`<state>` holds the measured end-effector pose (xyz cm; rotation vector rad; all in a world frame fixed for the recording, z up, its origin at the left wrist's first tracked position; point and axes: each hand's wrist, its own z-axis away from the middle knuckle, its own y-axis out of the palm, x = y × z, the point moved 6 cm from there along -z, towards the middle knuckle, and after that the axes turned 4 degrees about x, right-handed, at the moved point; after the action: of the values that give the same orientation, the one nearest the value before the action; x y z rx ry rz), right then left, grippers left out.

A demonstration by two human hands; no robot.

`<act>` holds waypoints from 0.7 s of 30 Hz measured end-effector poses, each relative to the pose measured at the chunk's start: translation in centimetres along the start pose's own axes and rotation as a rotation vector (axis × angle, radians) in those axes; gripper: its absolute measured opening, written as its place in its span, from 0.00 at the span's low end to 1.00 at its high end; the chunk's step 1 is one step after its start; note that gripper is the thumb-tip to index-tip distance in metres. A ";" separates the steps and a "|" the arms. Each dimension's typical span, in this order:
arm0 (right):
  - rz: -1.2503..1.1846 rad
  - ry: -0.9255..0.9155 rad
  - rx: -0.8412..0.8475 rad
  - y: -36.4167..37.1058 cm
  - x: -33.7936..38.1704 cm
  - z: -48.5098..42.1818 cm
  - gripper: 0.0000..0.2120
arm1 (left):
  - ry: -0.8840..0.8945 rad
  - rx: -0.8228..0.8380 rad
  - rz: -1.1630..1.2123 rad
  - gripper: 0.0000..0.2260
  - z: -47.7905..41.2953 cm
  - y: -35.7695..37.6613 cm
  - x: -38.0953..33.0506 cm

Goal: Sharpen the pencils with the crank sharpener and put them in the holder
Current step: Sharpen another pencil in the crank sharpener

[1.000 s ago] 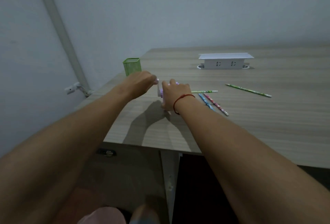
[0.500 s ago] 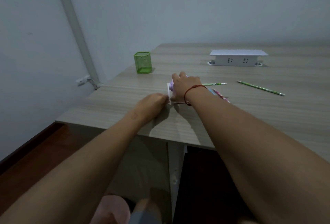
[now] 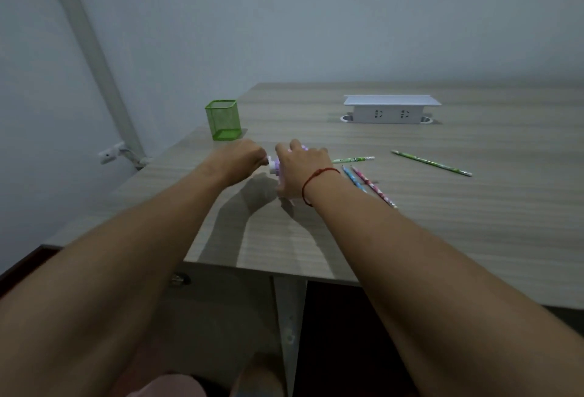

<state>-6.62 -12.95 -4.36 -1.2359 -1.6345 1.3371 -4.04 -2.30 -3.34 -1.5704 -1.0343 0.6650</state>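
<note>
Right hand (image 3: 300, 172) grip clamps the small purple-and-white plastic crank sharpener (image 3: 273, 169) onto the wood-grain table (image 3: 442, 222); left hand (image 3: 243, 156) grip, curled round its crank (image 3: 270, 161), should turn evenly, without tilting it

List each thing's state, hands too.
Holder: upright, no pencils sticking out.
Sharpener: gripped by right hand.
Crank: pinched by left hand.
Near green pencil: flat, end hidden behind right hand.
Blue pencil, pink pencil: flat, side by side.
Far green pencil: flat, alone.
Socket box: lid raised.

Wood-grain worktop (image 3: 474, 238). Socket box (image 3: 392, 113) at rear. Mesh holder (image 3: 223, 120) well left of box. Nearer than box: green pencil (image 3: 431, 163), second green pencil (image 3: 353, 160), blue pencil (image 3: 354, 178), pink pencil (image 3: 374, 186).
</note>
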 end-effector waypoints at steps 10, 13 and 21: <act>-0.011 0.043 0.069 0.1 -0.5 -0.4 0.29 | 0.072 -0.111 0.016 0.15 -0.1 -3.0 -0.6; -0.008 0.040 0.059 0.1 -0.4 -0.5 0.29 | 0.088 -0.177 0.031 0.15 0.9 -3.3 -0.9; -0.001 0.047 0.113 0.3 -0.2 -0.7 0.31 | 0.113 -0.184 0.099 0.11 4.1 -2.4 -2.4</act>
<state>-5.84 -12.92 -4.47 -1.1904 -1.5053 1.3699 -9.28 -2.36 -2.34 -1.8081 -0.9598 0.5536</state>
